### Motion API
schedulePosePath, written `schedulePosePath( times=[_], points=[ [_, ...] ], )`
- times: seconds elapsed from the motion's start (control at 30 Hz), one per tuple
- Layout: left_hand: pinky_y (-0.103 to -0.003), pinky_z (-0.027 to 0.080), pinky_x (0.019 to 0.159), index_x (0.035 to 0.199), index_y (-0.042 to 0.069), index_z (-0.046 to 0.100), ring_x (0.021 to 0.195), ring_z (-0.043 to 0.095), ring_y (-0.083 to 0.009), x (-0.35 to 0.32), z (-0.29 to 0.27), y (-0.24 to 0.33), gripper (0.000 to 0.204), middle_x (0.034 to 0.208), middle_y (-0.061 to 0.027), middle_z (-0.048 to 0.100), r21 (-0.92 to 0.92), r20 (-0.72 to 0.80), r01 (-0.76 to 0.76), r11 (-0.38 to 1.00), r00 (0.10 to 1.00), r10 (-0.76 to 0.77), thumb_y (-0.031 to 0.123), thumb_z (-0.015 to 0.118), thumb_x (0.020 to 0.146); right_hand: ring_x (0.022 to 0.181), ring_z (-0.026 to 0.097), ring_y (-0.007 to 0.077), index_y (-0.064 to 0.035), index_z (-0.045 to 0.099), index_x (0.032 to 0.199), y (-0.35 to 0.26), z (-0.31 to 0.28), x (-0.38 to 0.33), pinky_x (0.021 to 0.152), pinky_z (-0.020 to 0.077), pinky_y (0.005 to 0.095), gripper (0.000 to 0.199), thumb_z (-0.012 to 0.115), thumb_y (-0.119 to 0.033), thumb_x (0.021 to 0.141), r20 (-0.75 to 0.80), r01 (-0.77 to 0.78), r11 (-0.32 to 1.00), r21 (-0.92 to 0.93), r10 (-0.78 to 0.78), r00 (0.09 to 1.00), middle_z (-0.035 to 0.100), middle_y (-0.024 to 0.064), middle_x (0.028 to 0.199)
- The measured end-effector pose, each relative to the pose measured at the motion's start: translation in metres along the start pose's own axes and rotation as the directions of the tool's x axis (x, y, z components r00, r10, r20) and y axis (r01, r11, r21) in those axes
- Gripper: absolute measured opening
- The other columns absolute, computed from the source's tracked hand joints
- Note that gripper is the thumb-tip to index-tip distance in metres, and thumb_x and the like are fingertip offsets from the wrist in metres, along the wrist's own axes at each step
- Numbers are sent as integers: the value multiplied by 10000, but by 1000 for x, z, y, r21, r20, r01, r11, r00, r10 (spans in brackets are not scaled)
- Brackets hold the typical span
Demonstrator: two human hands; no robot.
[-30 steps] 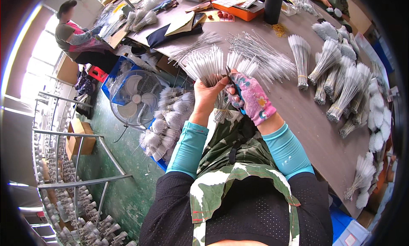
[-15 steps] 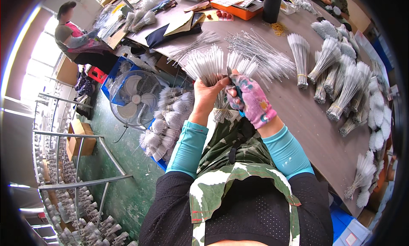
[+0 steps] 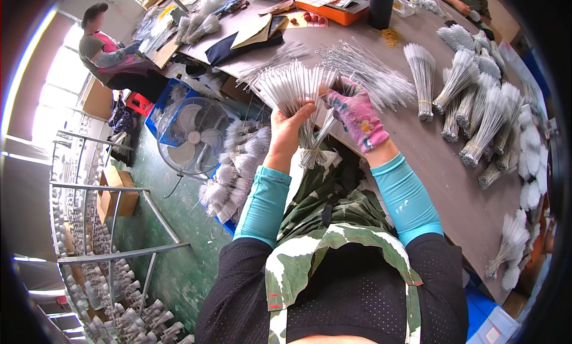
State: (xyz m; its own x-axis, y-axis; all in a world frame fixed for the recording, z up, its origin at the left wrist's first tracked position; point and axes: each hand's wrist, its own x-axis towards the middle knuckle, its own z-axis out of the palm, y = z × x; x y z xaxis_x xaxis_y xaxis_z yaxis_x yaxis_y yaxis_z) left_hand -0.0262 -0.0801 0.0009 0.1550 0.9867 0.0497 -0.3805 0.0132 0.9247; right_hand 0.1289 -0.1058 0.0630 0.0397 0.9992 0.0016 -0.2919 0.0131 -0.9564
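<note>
while the fan of thin wire brushes (image 3: 295,91) is pinched only at its stems, it could slide apart.

it sits above the near edge of the grey table (image 3: 429,159), the bare left hand (image 3: 289,126) closed round the gathered stems, the gloved right hand (image 3: 356,114) curled against the fan's right side, fingers partly bent. a loosened grip would likely drop brushes toward the floor fan (image 3: 193,135) and the bundles in the blue crate (image 3: 229,225) below; a sweep right might snag the loose pile (image 3: 372,76).
</note>
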Motion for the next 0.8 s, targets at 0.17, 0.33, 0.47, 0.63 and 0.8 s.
schedulePosePath(
  times=[0.17,0.33,0.47,0.63,0.8],
  points=[
    [-217,438,668,908,12,631,718,581,-96,1,-2,0,170,795,-39,654,-11,-3,25,1000,1000,-25,59,696,759,658,514,38,-41,663,927,6,-3,2,596,402,187,139,676,-130,821,-28,-3,1000,-28,3,1000,616,-31,749],
    [-219,442,675,905,8,634,716,583,-97,0,-3,1,169,800,-42,658,-15,-8,12,1000,1000,-13,67,700,761,647,516,36,-45,664,943,1,-4,-2,591,407,186,168,682,-157,819,-28,-62,997,-35,61,998,633,-26,769],
    [-225,453,684,903,11,640,728,593,-97,-1,3,1,175,800,-41,660,36,-1,12,999,1000,-12,82,711,760,682,568,48,-25,651,984,2,-24,27,599,429,150,243,656,-228,849,-104,119,990,74,-111,988,657,0,793],
    [-236,470,685,905,13,640,734,599,-99,-6,6,7,182,808,-32,657,100,40,-23,995,999,19,80,719,756,739,593,71,-9,650,984,-41,-6,56,656,467,181,276,659,-250,849,-6,283,959,23,-283,959,661,22,839],
    [-252,474,688,900,5,639,735,604,-121,-2,7,2,158,819,-47,653,82,33,-10,997,999,7,41,697,757,879,610,100,-34,627,1086,-55,-4,62,802,486,223,310,653,-229,847,382,452,825,-338,-318,868,665,55,971]
  ],
)
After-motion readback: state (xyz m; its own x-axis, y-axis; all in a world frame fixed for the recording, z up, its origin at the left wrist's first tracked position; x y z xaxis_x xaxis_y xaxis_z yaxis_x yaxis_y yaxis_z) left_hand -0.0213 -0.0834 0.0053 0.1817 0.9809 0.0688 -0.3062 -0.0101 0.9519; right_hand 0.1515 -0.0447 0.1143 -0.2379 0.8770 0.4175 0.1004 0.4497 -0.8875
